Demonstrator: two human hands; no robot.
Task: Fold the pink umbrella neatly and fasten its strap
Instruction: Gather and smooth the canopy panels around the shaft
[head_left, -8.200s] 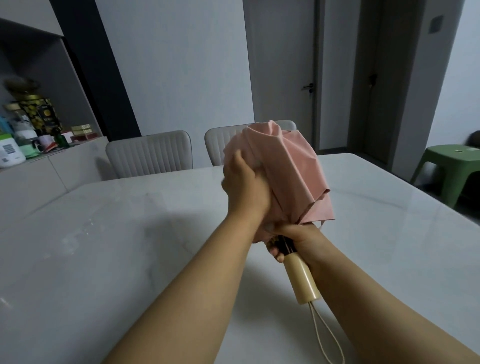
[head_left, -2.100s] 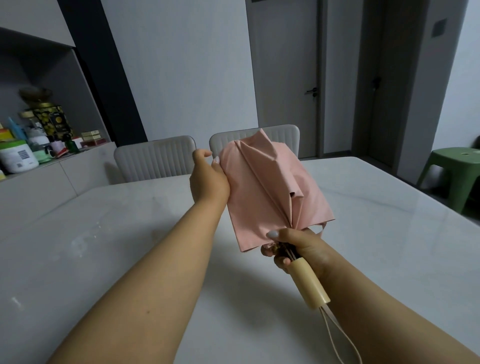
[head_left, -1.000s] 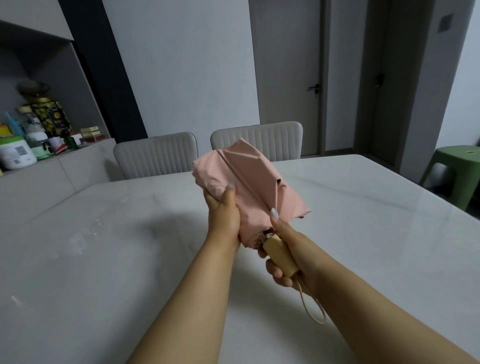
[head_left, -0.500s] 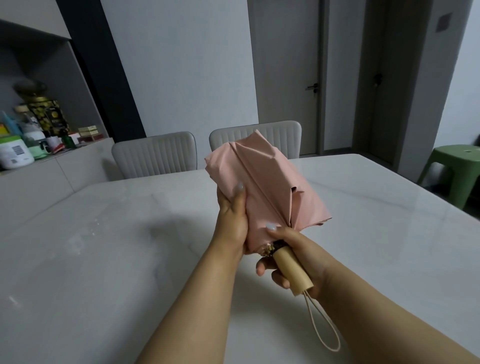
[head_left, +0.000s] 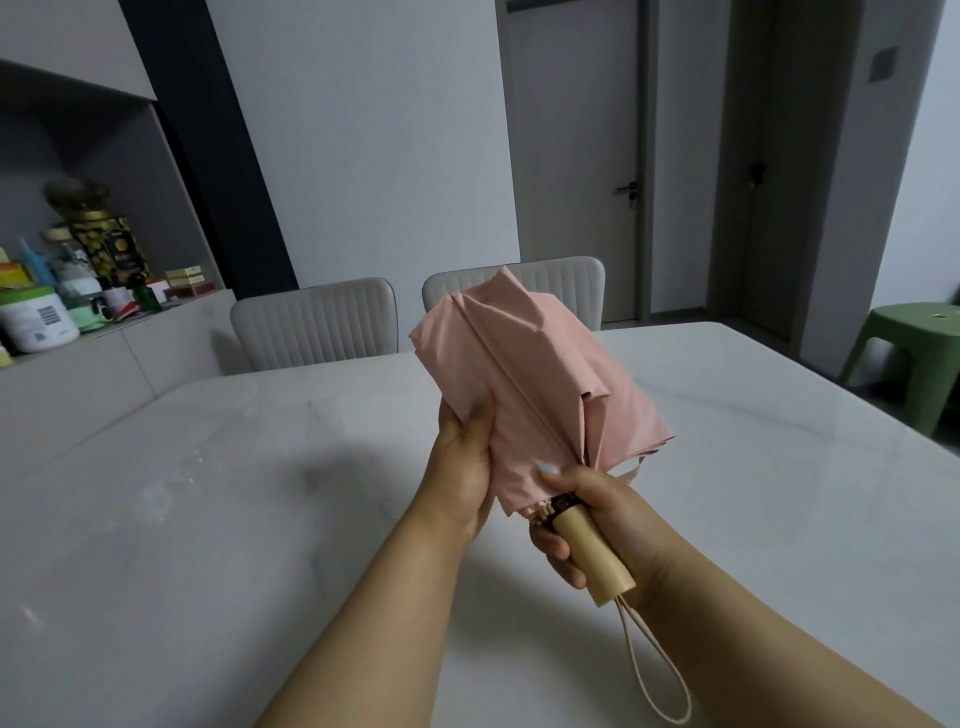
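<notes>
The collapsed pink umbrella (head_left: 535, 384) is held in the air over the white table (head_left: 208, 493), canopy pointing up and away from me. My left hand (head_left: 462, 467) wraps the left side of the canopy, thumb lying along the cloth. My right hand (head_left: 597, 519) grips the cream wooden handle (head_left: 592, 556), thumb pressed on the canopy's lower edge. Loose pleats flare out on the right side. A thin pink strap (head_left: 631, 470) hangs free below the canopy's right edge. A cream cord loop (head_left: 660, 675) dangles from the handle's end.
Two pale ribbed chairs (head_left: 317, 327) stand at the table's far edge. A sideboard on the left carries jars and tins (head_left: 36, 317). A green stool (head_left: 914, 358) stands to the right, past the table's corner. A closed door (head_left: 576, 156) is behind.
Over two seconds my left hand went from the canopy's top left corner down to its side and gathered the cloth in. The umbrella has risen slightly and tilted more upright in the last second.
</notes>
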